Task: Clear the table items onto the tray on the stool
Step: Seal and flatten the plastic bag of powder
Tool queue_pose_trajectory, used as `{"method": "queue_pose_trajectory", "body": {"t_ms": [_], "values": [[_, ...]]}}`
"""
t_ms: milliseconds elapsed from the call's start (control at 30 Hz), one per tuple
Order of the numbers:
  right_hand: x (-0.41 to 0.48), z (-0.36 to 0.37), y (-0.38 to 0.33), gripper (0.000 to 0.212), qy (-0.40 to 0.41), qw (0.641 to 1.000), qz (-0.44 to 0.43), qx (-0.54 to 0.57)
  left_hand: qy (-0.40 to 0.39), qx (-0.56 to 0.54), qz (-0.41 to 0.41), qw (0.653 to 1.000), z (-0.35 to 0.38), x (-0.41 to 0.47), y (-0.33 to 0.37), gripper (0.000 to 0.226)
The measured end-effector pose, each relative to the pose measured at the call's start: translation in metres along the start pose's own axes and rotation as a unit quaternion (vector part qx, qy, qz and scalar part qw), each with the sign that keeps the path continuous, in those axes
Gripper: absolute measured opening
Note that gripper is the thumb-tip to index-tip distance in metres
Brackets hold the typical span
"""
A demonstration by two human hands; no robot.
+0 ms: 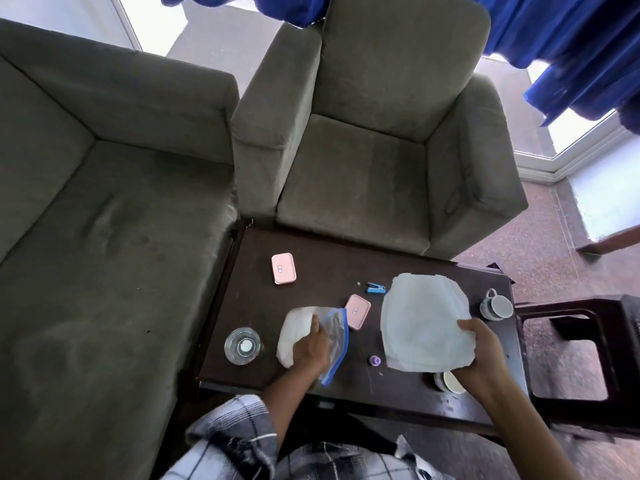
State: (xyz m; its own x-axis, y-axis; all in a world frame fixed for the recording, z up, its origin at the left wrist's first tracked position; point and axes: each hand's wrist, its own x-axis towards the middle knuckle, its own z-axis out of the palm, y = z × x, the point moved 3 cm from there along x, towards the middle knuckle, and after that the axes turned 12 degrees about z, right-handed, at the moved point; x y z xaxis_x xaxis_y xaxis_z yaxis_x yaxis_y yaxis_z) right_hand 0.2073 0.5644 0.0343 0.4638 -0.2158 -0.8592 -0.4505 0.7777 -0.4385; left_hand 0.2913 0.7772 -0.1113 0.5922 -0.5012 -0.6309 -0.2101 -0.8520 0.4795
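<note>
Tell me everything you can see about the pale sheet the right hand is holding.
The pale sheet is a translucent, whitish-blue stack of thin, limp layers, roughly rounded with ragged edges; the material looks like plastic or paper, I cannot tell which. The right hand pinches its near right edge. It spreads over the right half of the dark table, whether lifted or resting is unclear. Its near edge overlaps a white cup; a mug stands just beyond its right side.

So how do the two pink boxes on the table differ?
The far pink box lies alone toward the sofa side, fully visible. The near pink box sits mid-table beside the zip bag, its corner tucked behind the bag. Both are closed, flat, with a small label on the lid.
</note>
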Motion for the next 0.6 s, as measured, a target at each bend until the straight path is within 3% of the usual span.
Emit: {"method": "queue_pose_trajectory", "body": {"t_ms": [133, 233, 300, 367, 433, 467, 533, 600], "values": [[0.003, -0.011, -0.009, 0.026, 0.003, 1.0, 0.024, -0.012, -0.047, -0.055, 0.056, 0.996, 0.019, 0.025, 0.015, 0.07], [0.007, -0.013, -0.01, 0.027, 0.006, 0.999, 0.04, -0.023, -0.061, -0.185, 0.058, 0.979, 0.019, 0.031, 0.032, 0.064], [0.015, -0.014, -0.008, 0.027, 0.01, 0.999, 0.045, -0.02, -0.052, -0.388, 0.007, 0.92, 0.009, 0.021, 0.053, 0.052], [0.023, -0.013, -0.004, 0.03, 0.015, 0.998, 0.054, -0.011, -0.082, -0.592, -0.04, 0.8, -0.004, 0.006, 0.077, 0.059], [0.028, -0.008, 0.0, 0.033, 0.004, 0.998, 0.065, -0.015, -0.124, -0.718, -0.01, 0.685, -0.017, -0.002, 0.093, 0.076], [0.029, -0.004, 0.001, 0.032, -0.005, 0.997, 0.068, -0.021, -0.14, -0.751, 0.01, 0.645, -0.027, -0.009, 0.099, 0.079], [0.03, 0.003, 0.004, 0.028, -0.013, 0.997, 0.065, -0.034, -0.135, -0.77, 0.034, 0.623, -0.042, -0.019, 0.099, 0.076], [0.034, 0.006, 0.005, 0.025, 0.002, 0.997, 0.054, -0.061, -0.099, -0.74, 0.044, 0.664, -0.053, -0.027, 0.096, 0.062]]}}
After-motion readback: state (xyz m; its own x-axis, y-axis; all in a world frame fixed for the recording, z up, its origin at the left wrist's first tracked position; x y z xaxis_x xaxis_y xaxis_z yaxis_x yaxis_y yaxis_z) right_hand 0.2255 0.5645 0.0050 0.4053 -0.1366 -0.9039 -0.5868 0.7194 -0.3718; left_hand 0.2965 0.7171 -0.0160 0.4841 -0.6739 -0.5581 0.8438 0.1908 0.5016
